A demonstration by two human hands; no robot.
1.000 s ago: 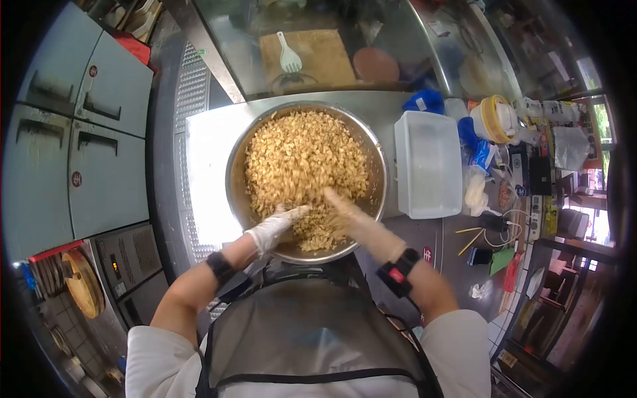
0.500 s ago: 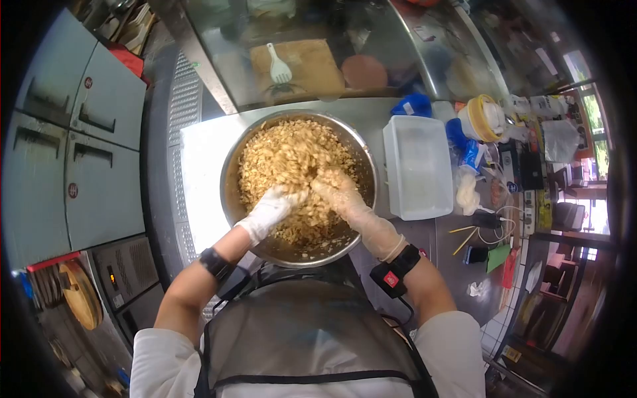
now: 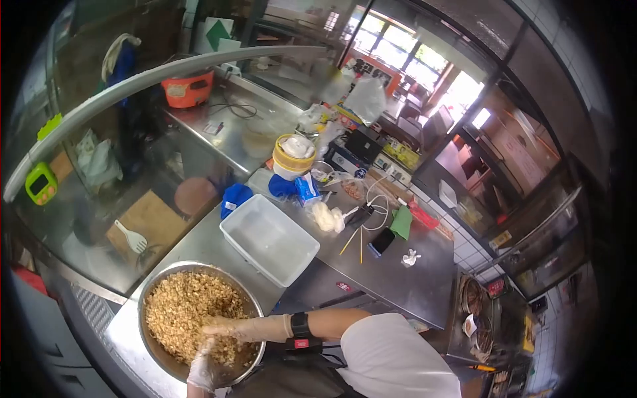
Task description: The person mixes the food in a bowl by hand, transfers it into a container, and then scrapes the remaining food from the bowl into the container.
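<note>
- Chopped tan food mix [image 3: 182, 302] = loose heap inside the round steel bowl [image 3: 255, 304]; bowl sits on the pale worktop [image 3: 189, 249], next to the apron [image 3: 285, 375].
- R hand [image 3: 229, 328], in a translucent glove [image 3: 269, 327], reaches in over the near side, fingers toward the bowl's middle, touching the mix. Can't tell if it's clenched on any; fingertips partly lost among the pcs.
- L hand [image 3: 203, 365], also gloved, comes in from the bottom of the view, fingers pointing up into the heap, close by the R fingers. Grip unclear too: can't tell if it's grasping mix or just resting in it.
- Nearby: white plastic tub [image 3: 269, 237] beside the bowl, slanted in view; blue cloth item [image 3: 235, 199] by its far corner.
- Risks (my read): heap runs close to the rim on the far side, so a hard push that way could spill pcs. Bowl could slide if both hands press one side, esp. w/ a slick base. Wrist strap [image 3: 300, 325] is right by the glove cuff; reaching deeper might dirty it. Torn glove could shed bits into the mix.
- Orientation: loose heap, so no pointing end & no clear long axis; outline roughly round, following the bowl.
</note>
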